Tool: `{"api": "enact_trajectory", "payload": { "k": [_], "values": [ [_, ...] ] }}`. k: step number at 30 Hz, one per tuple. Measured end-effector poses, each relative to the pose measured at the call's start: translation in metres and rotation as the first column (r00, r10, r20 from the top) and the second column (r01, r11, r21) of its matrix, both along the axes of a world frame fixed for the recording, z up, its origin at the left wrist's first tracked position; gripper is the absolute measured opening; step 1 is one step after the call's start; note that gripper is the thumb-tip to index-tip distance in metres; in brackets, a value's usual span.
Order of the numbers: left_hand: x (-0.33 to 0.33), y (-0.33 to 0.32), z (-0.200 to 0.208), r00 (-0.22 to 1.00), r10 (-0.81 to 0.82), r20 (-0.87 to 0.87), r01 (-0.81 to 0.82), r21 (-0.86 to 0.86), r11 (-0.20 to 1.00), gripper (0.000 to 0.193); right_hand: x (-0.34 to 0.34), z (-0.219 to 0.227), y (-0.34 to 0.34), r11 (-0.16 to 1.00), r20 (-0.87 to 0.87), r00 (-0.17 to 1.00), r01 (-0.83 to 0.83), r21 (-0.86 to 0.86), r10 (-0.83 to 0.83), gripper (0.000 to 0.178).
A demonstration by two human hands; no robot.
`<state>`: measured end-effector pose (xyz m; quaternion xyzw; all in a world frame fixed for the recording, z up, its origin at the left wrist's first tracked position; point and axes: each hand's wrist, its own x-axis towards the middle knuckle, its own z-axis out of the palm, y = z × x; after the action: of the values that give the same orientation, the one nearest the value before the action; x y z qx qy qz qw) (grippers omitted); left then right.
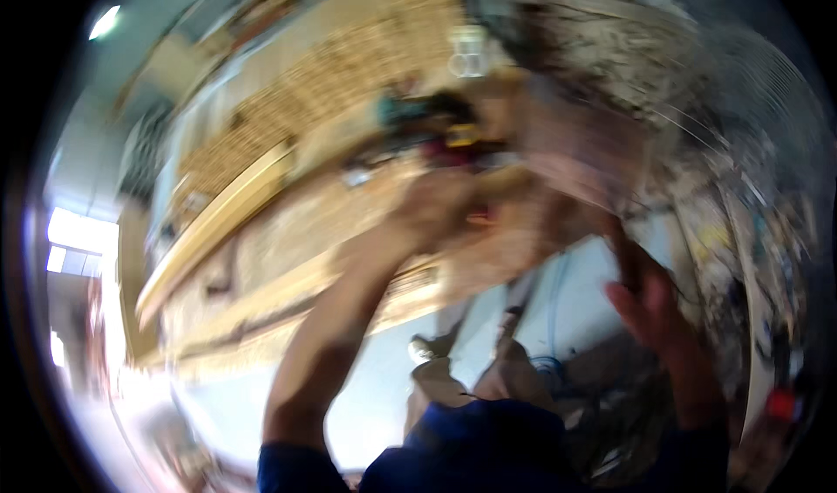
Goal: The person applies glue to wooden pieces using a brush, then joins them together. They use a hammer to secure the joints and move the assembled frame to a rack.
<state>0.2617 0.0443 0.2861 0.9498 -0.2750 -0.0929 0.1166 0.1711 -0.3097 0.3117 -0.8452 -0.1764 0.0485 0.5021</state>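
Motion blurs much of the view. My left hand reaches over the workbench, its fingers smeared; a short pale wooden piece lies right at its fingertips, and whether it is gripped cannot be made out. Lower at the right, my right hand is closed around a dark brown, handle-like piece. Beyond that piece is a broad, flat pinkish-brown shape, too smeared to name. Whether the two are joined is unclear.
Long boards lie along the bench, with stacked wood pieces behind. A teal and black tool sits beyond my left hand. Scrap wood heaps at the far right. A blue hose coils on the floor near my feet.
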Motion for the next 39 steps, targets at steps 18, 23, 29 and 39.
{"api": "enact_trajectory", "payload": {
  "k": [18, 23, 29, 39],
  "values": [
    [-0.516, 0.770, 0.032, 0.674, 0.614, 0.411, -0.726, 0.218, 0.652, 0.063, -0.335, -0.115, 0.487, 0.966, -0.577, 0.800, -0.250, -0.071, 0.165, 0.034],
    [-0.507, 0.802, 0.000, 0.723, 0.541, 0.430, -0.640, 0.121, 0.759, 0.050, -0.362, -0.076, 0.588, 0.899, -0.572, 0.783, -0.404, -0.171, 0.243, 0.036],
    [-0.522, 0.855, 0.013, 0.755, 0.654, 0.045, -0.653, 0.134, 0.745, 0.044, -0.401, -0.065, 0.662, 0.853, -0.574, 0.779, -0.459, -0.246, 0.254, 0.039],
    [-0.513, 0.865, 0.003, 0.812, 0.582, 0.043, -0.572, 0.257, 0.779, 0.025, -0.458, -0.120, 0.746, 0.955, -0.632, 0.760, -0.279, -0.100, 0.156, 0.024]
  ]
}}
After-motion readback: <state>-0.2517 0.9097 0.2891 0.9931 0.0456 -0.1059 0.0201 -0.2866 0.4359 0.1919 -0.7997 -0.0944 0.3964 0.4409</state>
